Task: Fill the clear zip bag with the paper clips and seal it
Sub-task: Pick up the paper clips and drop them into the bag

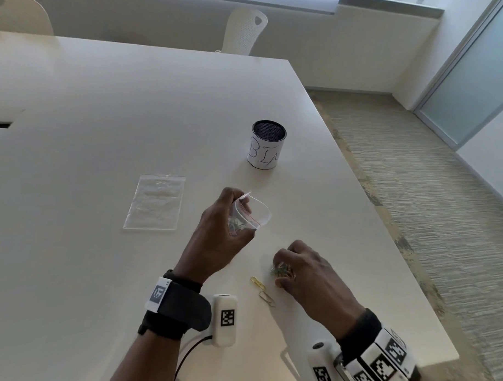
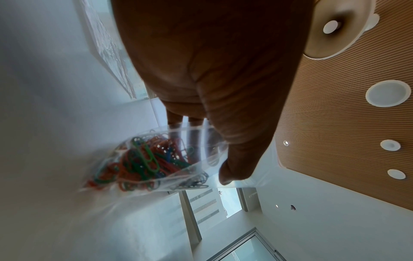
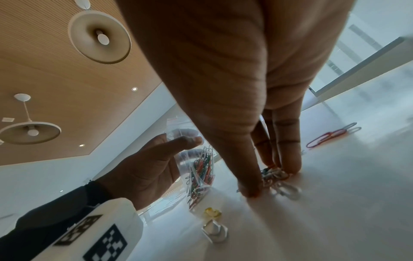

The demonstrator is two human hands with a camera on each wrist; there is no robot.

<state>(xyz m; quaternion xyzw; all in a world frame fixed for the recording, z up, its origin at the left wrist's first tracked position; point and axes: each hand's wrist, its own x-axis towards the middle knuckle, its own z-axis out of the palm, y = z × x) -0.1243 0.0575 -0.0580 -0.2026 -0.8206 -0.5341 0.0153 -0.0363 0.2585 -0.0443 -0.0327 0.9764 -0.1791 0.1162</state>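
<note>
My left hand (image 1: 232, 215) holds the clear zip bag (image 1: 256, 212) up off the table, thumb and fingers pinching its sides. Its red-lined mouth gapes towards the right. Inside lie several coloured paper clips (image 2: 145, 159), red, green, blue and silver. Lower right, my right hand (image 1: 283, 274) reaches down onto the table, and its thumb and fingertips (image 3: 290, 166) pinch a small cluster of paper clips (image 3: 283, 187). A yellow clip (image 1: 257, 281) and a silver clip (image 1: 267, 298) lie loose just left of that hand. Two red clips (image 3: 328, 136) lie beyond the fingers.
A flat pile of empty clear bags (image 1: 156, 201) lies to the left of my left hand. A mesh cup labelled BIN (image 1: 267, 146) stands farther back. The white table's right edge (image 1: 385, 232) runs close to my right hand, with carpet below.
</note>
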